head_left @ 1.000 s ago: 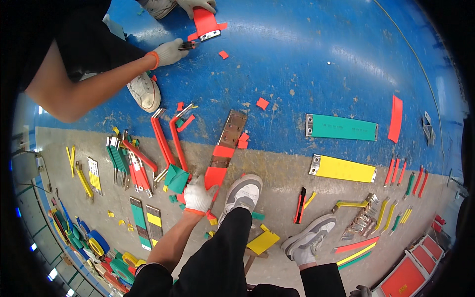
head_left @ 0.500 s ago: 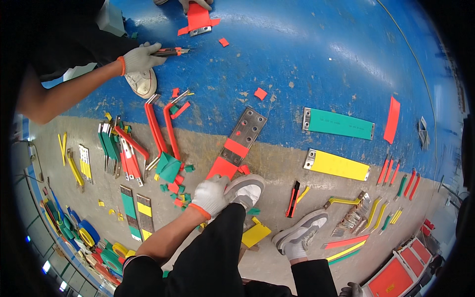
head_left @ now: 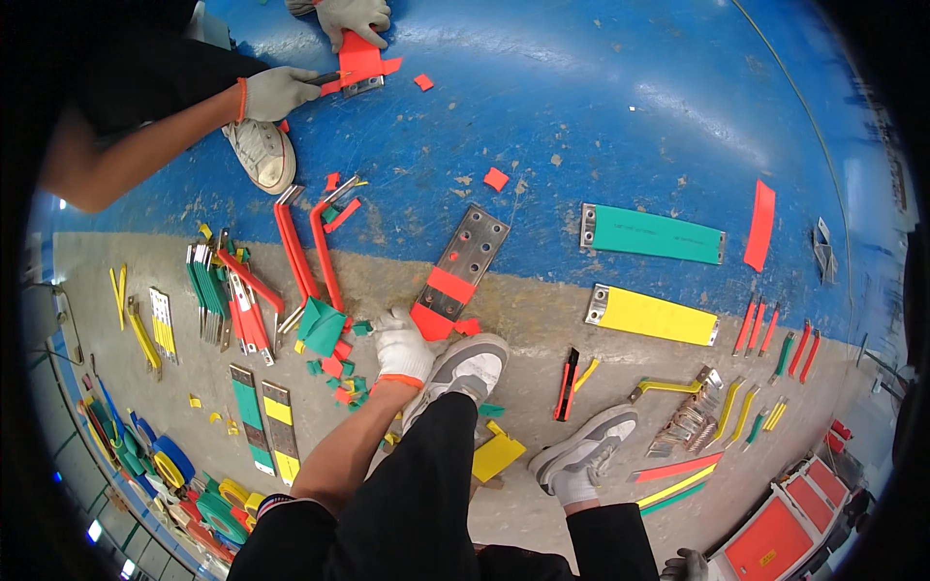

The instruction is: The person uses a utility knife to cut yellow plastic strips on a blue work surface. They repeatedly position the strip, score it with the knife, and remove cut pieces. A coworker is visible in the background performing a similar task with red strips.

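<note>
My left hand, in a white glove, is beside the red-covered end of a flat metal bar. Its fingers are curled and closed; whatever they may hold is hidden. The bar has bolt holes and a red band around its middle. My left shoe is close to the bar's near end. At the bottom edge, my right hand, in a grey glove, shows only partly beside my right leg. Its grip is too hidden to judge.
Across from me, a co-worker's gloved hands work on a red-covered bar with a knife. A green bar, a yellow bar and a red utility knife lie right. Bent red bars and scraps lie left.
My left hand has shifted up and left, off the top of the red-covered end to its side. The co-worker's knife hand has moved up to the red-covered bar. The view has shifted slightly.
</note>
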Tool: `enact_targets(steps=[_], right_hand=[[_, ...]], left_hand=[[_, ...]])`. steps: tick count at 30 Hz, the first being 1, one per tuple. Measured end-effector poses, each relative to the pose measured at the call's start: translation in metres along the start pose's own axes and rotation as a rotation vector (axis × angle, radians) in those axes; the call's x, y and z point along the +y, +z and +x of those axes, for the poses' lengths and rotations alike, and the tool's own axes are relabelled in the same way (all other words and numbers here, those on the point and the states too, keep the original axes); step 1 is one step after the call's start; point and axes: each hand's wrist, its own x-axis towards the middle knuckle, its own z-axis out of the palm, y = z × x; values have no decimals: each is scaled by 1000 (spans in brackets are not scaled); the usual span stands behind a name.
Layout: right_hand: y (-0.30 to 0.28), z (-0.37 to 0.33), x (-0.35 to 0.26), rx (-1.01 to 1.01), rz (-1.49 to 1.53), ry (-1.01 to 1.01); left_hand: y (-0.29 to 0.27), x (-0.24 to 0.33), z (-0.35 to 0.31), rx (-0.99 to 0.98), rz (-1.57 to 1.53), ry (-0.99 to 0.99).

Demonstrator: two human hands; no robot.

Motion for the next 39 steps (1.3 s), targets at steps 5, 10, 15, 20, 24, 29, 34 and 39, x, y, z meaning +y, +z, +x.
enact_targets(steps=[5, 10, 15, 20, 24, 29, 34, 39], right_hand=[[-55, 63, 61, -53, -25, 35], [-36, 22, 37, -85, -4, 22], [-28, 29, 18, -216, 30, 18], [27, 24, 12, -229, -9, -6], [111, 36, 5, -315, -48, -37], [263, 44, -22, -464, -116, -79], [351, 46, -42, -509, -137, -141], [343, 47, -48, -515, -184, -150]], left_hand=[[-9, -22, -3, -102, -429, 289], [14, -7, -4, 80, -397, -21], [23, -41, -4, 249, -499, -77], [-10, -112, -88, 160, -533, -60], [-17, -214, -159, 36, -633, -492], [14, -330, -239, 92, -172, -760], [40, -369, -248, -37, -124, -842], [94, -409, -250, 10, 109, -682]])
